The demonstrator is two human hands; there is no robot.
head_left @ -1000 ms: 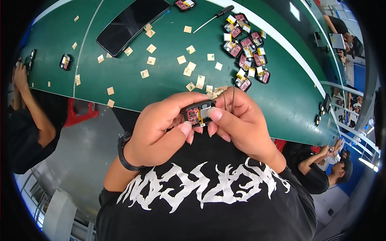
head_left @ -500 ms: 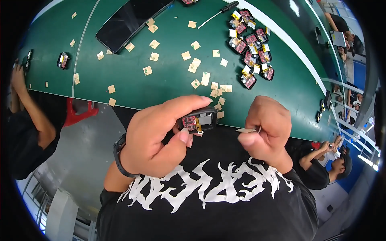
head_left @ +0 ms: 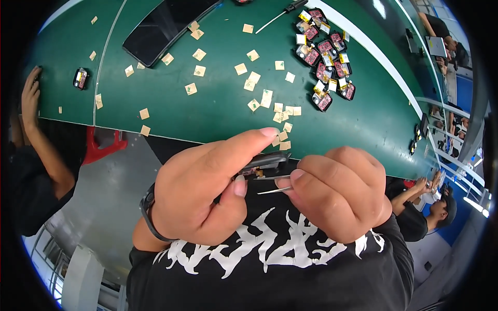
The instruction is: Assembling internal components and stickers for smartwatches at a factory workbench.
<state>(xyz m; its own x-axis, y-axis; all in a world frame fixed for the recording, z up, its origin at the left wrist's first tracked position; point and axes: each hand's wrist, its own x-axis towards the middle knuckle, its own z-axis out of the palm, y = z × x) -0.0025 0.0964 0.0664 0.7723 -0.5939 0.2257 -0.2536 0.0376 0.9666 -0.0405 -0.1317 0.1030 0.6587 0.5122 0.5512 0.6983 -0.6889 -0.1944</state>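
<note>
My left hand (head_left: 194,189) grips a small black device housing (head_left: 272,159) between thumb and fingers, just off the table's near edge. The housing is tilted so that its edge faces up, and only a bit of its inside shows near my thumb. Pinched in my right hand (head_left: 340,194) is a pair of metal tweezers (head_left: 274,191). Their two prongs are apart and point left, one close under the housing. Whether the upper prong touches it, I cannot tell.
Pale square stickers (head_left: 199,70) are scattered over the green table (head_left: 171,111). Several open housings with red boards (head_left: 326,72) cluster at the right. A screwdriver (head_left: 282,15) and a large black phone-like slab (head_left: 168,31) lie farther back. A co-worker's hand (head_left: 31,96) rests at the left.
My right hand has moved left and turned, bringing the tweezers to the housing. The housing has tilted, so its red board no longer shows. The left co-worker's hand has shifted.
</note>
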